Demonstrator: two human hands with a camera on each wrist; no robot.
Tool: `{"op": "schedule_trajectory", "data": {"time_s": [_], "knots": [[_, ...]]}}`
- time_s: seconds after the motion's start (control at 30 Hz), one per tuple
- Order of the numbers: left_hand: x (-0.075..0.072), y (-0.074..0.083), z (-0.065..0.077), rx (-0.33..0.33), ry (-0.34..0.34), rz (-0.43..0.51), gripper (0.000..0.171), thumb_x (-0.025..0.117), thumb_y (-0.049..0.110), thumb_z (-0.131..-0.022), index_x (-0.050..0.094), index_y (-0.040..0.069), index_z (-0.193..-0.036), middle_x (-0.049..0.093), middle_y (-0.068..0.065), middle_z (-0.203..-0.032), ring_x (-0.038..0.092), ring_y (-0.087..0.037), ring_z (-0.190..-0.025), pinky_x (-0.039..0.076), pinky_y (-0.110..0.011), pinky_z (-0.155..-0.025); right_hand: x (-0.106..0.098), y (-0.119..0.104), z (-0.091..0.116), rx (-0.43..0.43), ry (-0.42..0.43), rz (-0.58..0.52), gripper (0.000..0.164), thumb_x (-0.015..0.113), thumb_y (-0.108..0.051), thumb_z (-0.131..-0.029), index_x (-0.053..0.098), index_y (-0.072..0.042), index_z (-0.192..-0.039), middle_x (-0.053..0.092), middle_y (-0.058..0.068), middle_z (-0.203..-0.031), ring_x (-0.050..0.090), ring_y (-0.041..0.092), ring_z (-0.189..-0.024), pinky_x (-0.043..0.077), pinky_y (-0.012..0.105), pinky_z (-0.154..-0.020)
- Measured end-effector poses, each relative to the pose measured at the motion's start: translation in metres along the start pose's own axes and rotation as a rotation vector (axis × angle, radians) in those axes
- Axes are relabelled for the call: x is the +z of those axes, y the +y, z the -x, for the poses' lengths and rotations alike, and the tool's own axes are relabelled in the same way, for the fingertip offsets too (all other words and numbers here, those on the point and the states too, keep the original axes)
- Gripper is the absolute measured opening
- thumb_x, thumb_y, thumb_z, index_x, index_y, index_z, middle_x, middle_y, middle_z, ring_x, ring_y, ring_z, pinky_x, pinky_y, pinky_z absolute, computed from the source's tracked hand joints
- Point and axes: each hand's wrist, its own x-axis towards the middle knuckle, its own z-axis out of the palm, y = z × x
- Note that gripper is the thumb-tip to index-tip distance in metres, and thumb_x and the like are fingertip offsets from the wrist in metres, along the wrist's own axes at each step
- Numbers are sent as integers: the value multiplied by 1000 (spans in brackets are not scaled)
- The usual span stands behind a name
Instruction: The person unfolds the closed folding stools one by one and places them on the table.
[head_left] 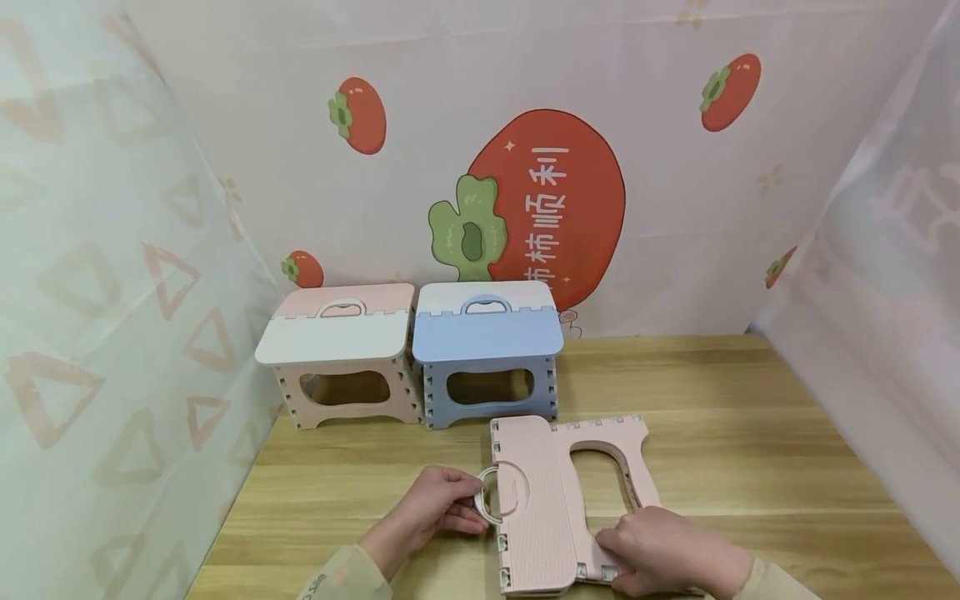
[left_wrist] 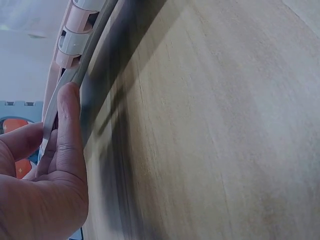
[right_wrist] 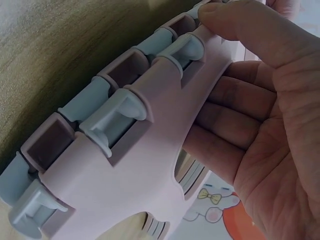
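Observation:
A folded pink step stool (head_left: 536, 533) lies on the wooden table, its seat half to the left and its leg panel (head_left: 572, 467) with a large cutout to the right. Between thumb and fingers, my left hand (head_left: 442, 504) pinches the white carrying handle (head_left: 479, 502) at the stool's left edge; the left wrist view shows this handle (left_wrist: 51, 112) held just off the table. My right hand (head_left: 667, 546) grips the near side of the leg panel. In the right wrist view the thumb presses by the pink and white hinges (right_wrist: 117, 117), and the fingers curl through the cutout.
Behind, two unfolded stools stand side by side: a pink and white one (head_left: 337, 337) and a blue and white one (head_left: 487, 333). Printed cloth walls (head_left: 660, 208) enclose the wooden table (head_left: 750, 450) at the back and both sides.

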Motion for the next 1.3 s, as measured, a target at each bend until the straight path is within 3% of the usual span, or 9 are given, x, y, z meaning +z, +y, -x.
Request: {"op": "schedule_trajectory", "data": {"time_s": [0.4, 0.77, 1.0, 1.3], "knots": [[1, 13, 1, 31, -20, 17, 33, 65, 14, -100, 62, -15, -115, 70, -12, -78, 73, -18, -63, 64, -36, -68, -3, 0, -2, 17, 18, 63, 37, 83, -32, -69, 47, -25, -70, 30, -21, -58, 22, -4, -48, 20, 17, -42], [3, 17, 3, 63, -46, 37, 35, 65, 15, -100, 63, -16, -115, 72, -11, -75, 74, -20, -64, 64, -37, -68, -6, -6, 0, 8, 90, 165, 39, 83, -34, -64, 44, -25, -65, 27, -20, -55, 16, 0, -47, 17, 20, -42], [6, 24, 7, 84, -43, 49, 34, 70, 18, -97, 66, -12, -112, 73, -13, -78, 74, -20, -66, 64, -37, -70, -12, -7, -1, 30, 60, 148, 36, 82, -34, -69, 47, -25, -68, 28, -20, -57, 19, -1, -48, 18, 20, -42], [8, 30, 10, 95, -45, 61, 35, 71, 18, -97, 66, -13, -114, 73, -14, -77, 75, -22, -66, 64, -39, -70, -18, -7, 0, 14, 5, 163, 39, 83, -46, -76, 51, -24, -71, 34, -20, -58, 23, -1, -49, 23, 21, -44]]}}
